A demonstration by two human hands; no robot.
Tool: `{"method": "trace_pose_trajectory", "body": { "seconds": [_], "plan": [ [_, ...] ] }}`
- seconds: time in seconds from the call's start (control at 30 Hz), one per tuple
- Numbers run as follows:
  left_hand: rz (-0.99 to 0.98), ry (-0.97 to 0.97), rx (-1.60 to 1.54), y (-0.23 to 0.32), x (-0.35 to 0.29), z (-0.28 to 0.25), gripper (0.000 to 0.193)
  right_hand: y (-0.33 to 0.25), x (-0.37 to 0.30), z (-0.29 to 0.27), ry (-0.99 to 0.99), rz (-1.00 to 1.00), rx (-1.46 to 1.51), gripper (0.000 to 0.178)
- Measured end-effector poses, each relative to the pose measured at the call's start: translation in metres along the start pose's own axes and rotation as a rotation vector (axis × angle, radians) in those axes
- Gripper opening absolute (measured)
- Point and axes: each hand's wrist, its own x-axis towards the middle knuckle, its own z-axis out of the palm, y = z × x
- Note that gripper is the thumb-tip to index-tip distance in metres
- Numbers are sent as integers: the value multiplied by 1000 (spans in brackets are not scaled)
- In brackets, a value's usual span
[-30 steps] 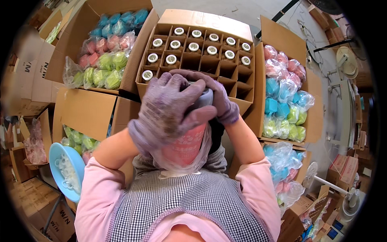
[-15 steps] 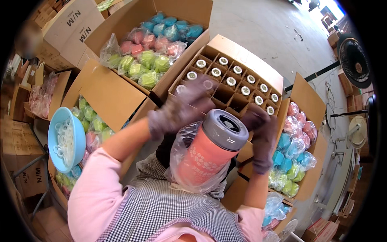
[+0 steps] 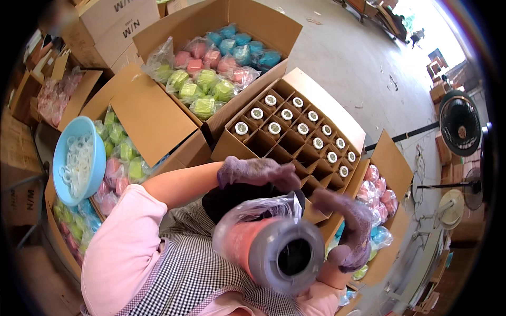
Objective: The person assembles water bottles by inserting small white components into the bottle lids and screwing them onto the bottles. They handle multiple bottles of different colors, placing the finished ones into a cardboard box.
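A pink tumbler (image 3: 238, 245) with a grey top (image 3: 263, 253) leans toward my chest, its round dark opening facing up at the right. A clear plastic bag (image 3: 263, 208) lies around it, rising in a peak on the far side. My left hand (image 3: 261, 173), in a purplish glove, reaches across above that peak, its fingers seemingly closed at the film's edge. At the tumbler's right, my gloved right hand (image 3: 345, 221) bends at the wrist, fingers stretched toward the left hand and a little apart from the bag. What supports the tumbler is hidden.
Ahead stands a divided carton (image 3: 226, 150) with several white-topped containers. Open cartons of bagged blue, pink and green pieces (image 3: 205, 79) stand around me. A blue basin (image 3: 59, 174) of clear rings is at left; a black fan (image 3: 459, 122) stands at right.
The tumbler has tipped toward my body, its top swinging nearer and down. My left hand has moved right and my right hand down, both beside the bag. The view has shifted slightly.
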Motion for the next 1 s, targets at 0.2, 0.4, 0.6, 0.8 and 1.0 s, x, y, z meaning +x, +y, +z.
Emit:
{"method": "trace_pose_trajectory", "body": {
  "seconds": [0.2, 0.4, 0.6, 0.8, 1.0],
  "plan": [
    [236, -214, 200, 0, -22, 36, 64, -32, 19, 21, -383, -430, -24, 86],
    [535, 147, 161, 26, -51, 119, 57, -30, -7, 42, -82, -258, -232, 68],
    [113, -417, -180, -22, -32, 102, 46, -84, -19, 62, -319, -410, -274, 73],
    [436, 528, 687, -4, -77, 141, 51, -11, -76, 49, 79, 223, -198, 69],
    [445, 289, 399, -9, -96, 114, 66, -60, -50, 55, -77, -159, -519, 76]
  ]
}}
